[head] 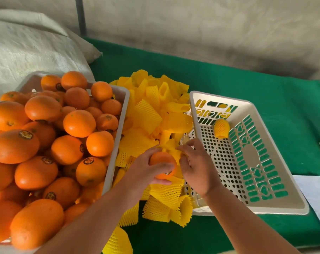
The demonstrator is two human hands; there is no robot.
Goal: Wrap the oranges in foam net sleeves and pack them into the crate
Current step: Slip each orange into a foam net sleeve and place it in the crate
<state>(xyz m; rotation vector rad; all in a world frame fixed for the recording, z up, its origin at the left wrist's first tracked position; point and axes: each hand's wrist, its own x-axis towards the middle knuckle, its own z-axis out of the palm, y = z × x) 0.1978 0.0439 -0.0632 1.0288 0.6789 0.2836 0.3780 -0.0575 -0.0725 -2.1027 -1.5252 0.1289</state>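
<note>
My left hand [146, 173] grips a bare orange [162, 163] above the middle of the table. My right hand [196, 165] pinches a yellow foam net sleeve [171, 150] against the orange's far side. A heap of yellow foam sleeves [152, 114] lies between the two containers. On the left, a grey crate [118, 114] is piled high with bare oranges [60, 136]. The white perforated crate [251, 158] on the right holds one wrapped orange [221, 128] near its far end.
A green cloth [265, 85] covers the table. A white woven sack [27, 46] lies behind the grey crate. Sheets of paper [315, 195] lie at the right edge. A pale tarp wall [192, 21] runs behind the table.
</note>
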